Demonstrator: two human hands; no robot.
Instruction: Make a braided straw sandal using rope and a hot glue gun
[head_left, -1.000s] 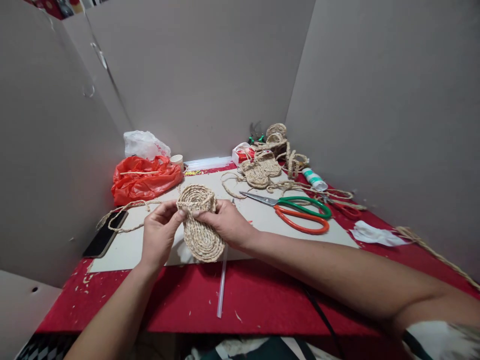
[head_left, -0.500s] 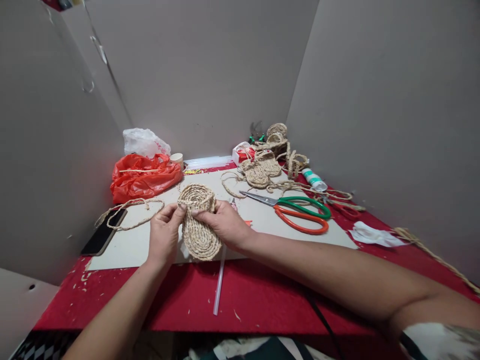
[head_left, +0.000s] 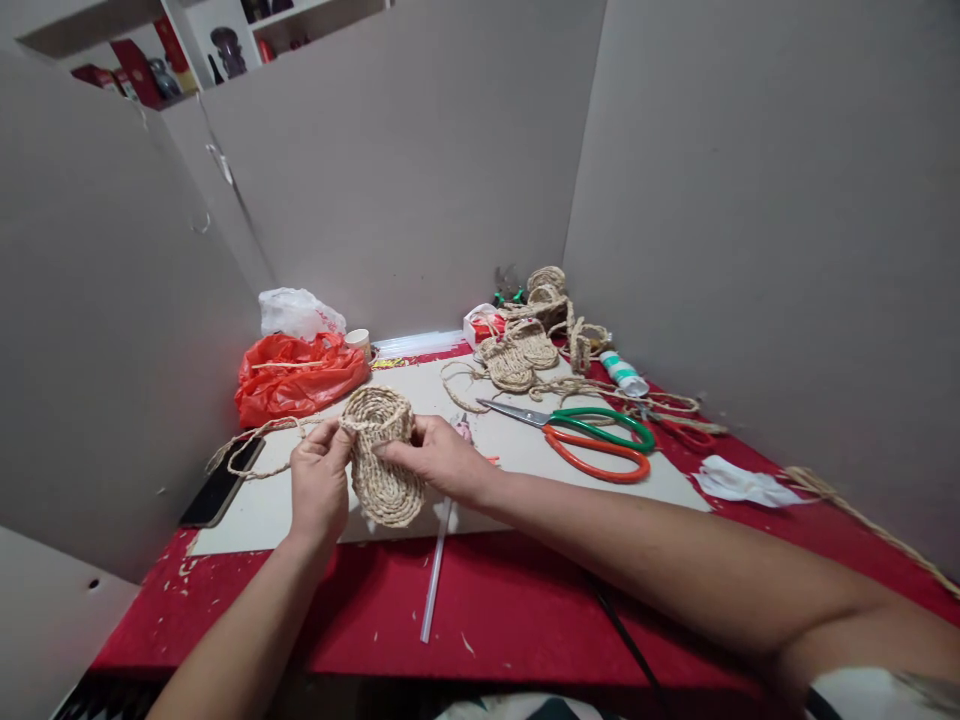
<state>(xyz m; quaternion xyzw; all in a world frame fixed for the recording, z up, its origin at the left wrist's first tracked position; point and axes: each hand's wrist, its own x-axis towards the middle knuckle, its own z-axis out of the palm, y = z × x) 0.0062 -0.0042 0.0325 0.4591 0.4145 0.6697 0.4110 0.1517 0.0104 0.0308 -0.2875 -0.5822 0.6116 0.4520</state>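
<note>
A small woven straw sandal [head_left: 379, 455] is held upright above the pale board [head_left: 517, 440] at the centre of the head view. My left hand [head_left: 319, 480] pinches its left edge near the strap. My right hand [head_left: 435, 458] grips its right side, fingers closed round the sole. A braided straw cord [head_left: 251, 445] trails from the sandal to the left across the board.
Green- and orange-handled scissors [head_left: 592, 440] lie right of my hands. Finished straw sandals and cord [head_left: 525, 345] pile at the back, with a glue bottle [head_left: 622, 372]. A red plastic bag [head_left: 296, 375], a phone [head_left: 217, 485], a clear stick [head_left: 435, 575] and white paper [head_left: 739, 482] lie around. Grey partition walls enclose the table.
Both hands have shifted slightly left with the sandal, which has tilted more upright. The camera has tipped up, showing shelves above the partition.
</note>
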